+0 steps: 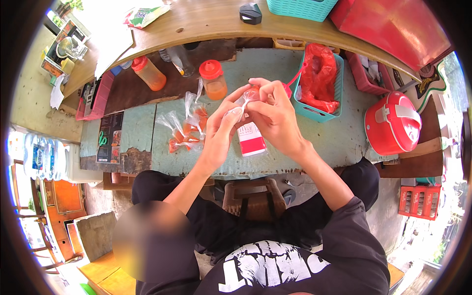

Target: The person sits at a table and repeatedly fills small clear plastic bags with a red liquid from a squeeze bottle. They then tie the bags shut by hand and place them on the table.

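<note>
Between my two hands is a small clear plastic bag (250, 95) with orange sauce in its far end. My left hand (223, 123) pinches the bag's twisted neck from the left. From the right, the fingers of my right hand (274, 110) grip the same neck. Below them a red and white pack (252, 142) lies on the pale green tabletop (280, 162). Several knotted bags of orange sauce (186, 134) are heaped left of my left hand. A squeeze bottle with a red lid (214, 81) stands beyond the heap.
A turquoise basket (320, 117) holding red plastic bags (318, 79) stands at the right, with a red rice bucket (393, 123) farther right. Another sauce bottle (149, 73) leans at the back left. Green scissors (102, 138) lie on a menu sheet (110, 127). A wooden shelf (206, 25) overhangs the back.
</note>
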A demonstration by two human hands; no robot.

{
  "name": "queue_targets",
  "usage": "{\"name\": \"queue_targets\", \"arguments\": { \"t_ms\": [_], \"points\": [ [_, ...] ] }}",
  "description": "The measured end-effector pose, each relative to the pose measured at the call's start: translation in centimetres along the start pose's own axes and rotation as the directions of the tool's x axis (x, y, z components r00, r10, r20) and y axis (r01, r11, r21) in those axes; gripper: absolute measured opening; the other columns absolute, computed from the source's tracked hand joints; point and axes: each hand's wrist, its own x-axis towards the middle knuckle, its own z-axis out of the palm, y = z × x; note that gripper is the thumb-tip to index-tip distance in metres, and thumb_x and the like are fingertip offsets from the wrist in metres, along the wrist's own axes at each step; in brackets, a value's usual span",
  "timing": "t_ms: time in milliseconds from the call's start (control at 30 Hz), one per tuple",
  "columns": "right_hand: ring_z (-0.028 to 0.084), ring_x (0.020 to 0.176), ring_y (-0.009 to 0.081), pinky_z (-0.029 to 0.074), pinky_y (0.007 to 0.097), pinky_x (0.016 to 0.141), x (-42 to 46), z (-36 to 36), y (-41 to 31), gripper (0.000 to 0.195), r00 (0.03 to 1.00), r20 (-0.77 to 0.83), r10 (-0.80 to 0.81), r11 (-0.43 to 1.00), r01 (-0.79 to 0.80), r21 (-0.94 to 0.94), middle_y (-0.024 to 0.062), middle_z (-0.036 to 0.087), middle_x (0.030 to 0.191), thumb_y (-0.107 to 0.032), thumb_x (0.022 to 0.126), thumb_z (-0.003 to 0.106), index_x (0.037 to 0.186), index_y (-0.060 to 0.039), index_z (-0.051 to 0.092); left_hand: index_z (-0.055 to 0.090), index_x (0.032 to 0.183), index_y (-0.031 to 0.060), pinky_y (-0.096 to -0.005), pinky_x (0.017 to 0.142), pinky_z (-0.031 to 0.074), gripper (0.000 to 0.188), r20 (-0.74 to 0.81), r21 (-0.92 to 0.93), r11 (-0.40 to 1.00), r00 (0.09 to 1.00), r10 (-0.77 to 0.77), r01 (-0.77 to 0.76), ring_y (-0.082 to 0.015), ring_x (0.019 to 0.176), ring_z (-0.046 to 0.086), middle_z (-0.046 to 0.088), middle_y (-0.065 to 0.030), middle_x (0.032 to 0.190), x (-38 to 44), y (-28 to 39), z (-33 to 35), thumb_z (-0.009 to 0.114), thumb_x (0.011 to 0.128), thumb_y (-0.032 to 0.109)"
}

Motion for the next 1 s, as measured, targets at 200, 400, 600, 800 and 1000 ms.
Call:
{"name": "queue_targets", "arguments": {
  "t_ms": [200,400,600,800,1000],
  "points": [
    [0.052,0.129,0.0362,0.029,0.0572,0.117,0.4,-0.8,-0.6,0.019,0.992,0.119,0.052,0.99,-0.035,-0.135,0.0125,0.053,0.104,0.003,0.082,0.068,0.099,-0.0048,0.071,0.063,0.093,-0.0037,-0.0388,0.103,0.045,0.014,0.029,0.409,0.876,0.963,0.266,-0.255,-0.0292,0.133,0.05,0.044,-0.0211,0.15,-0.2,-0.1,-0.3,0.054,0.093,0.007],
    [0.06,0.117,0.0214,0.041,0.0414,0.107,0.4,-0.8,-1.5,0.019,0.824,0.261,0.503,0.671,-0.563,0.482,0.0071,0.061,0.11,-0.014,0.094,0.063,0.103,-0.0001,0.072,0.061,0.084,-0.0031,-0.0483,0.112,0.036,0.006,0.255,0.709,0.523,0.863,0.437,-0.474,-0.0414,0.138,0.043,0.046,-0.0218,0.149,0.2,0.1,-0.9,0.064,0.079,-0.002],
    [0.062,0.097,0.0106,0.049,0.0306,0.09,0.2,-0.8,-1.6,0.026,0.663,0.404,0.63,0.298,-0.687,0.662,0.0007,0.067,0.094,-0.024,0.1,0.062,0.106,-0.0005,0.072,0.059,0.082,0.0006,-0.0542,0.112,0.035,0.01,0.419,0.77,0.288,0.791,0.446,-0.57,-0.0466,0.141,0.036,0.044,-0.0181,0.151,0.3,0.6,-0.6,0.068,0.078,0.0],
    [0.061,0.087,0.0109,0.051,0.0301,0.085,0.5,-1.5,-0.3,0.024,0.593,0.473,0.652,0.03,-0.643,0.765,0.0016,0.066,0.091,-0.023,0.103,0.057,0.11,-0.0033,0.067,0.063,0.109,0.007,-0.0557,0.114,0.032,0.027,0.461,0.762,0.385,0.853,0.244,-0.521,-0.0458,0.146,0.026,0.036,-0.0166,0.157,0.6,2.0,-0.6,0.067,0.082,0.008],
    [0.031,0.052,0.0037,0.029,0.0253,0.051,0.1,-1.9,1.4,0.02,0.598,0.634,0.49,-0.024,-0.718,0.695,-0.0086,0.035,0.065,-0.024,0.107,0.05,0.107,-0.0063,0.061,0.034,0.151,0.0073,-0.0465,0.115,0.031,0.058,0.181,0.57,0.77,0.958,0.223,-0.287,-0.0334,0.147,0.028,0.032,-0.0143,0.159,0.5,0.3,-0.4,0.057,0.099,0.018]
  ]
}}
